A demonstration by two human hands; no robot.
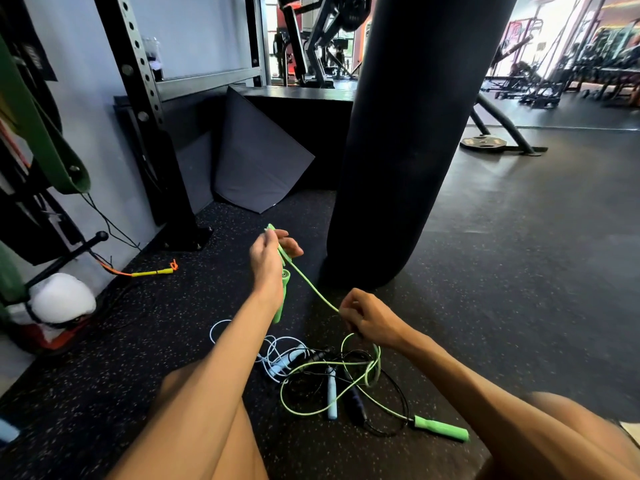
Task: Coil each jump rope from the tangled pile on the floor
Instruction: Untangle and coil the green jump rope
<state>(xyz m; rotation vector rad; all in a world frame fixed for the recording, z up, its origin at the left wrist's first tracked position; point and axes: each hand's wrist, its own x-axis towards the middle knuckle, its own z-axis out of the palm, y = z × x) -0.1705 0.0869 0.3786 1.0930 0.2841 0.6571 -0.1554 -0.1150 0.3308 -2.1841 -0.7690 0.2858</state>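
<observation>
You're facing a black punching bag [408, 133], its base near the dark speckled rubber floor [86, 393]. To your left, a pale wall [79, 98] backs a black perforated rack upright [138, 74] and green bands [45, 140]; 1 grey pad [263, 161] leans in the corner. Daylight floods the machines [561, 71] far right.

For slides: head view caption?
Left hand holds folded green jump rope; right hand pinches its cord above tangled pile.

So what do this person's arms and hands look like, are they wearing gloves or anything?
Both are bare. The left hand and right hand have no gloves, and no ring, watch or wristband shows. The left forearm and right forearm are uncovered, with no sleeve in view.
</observation>
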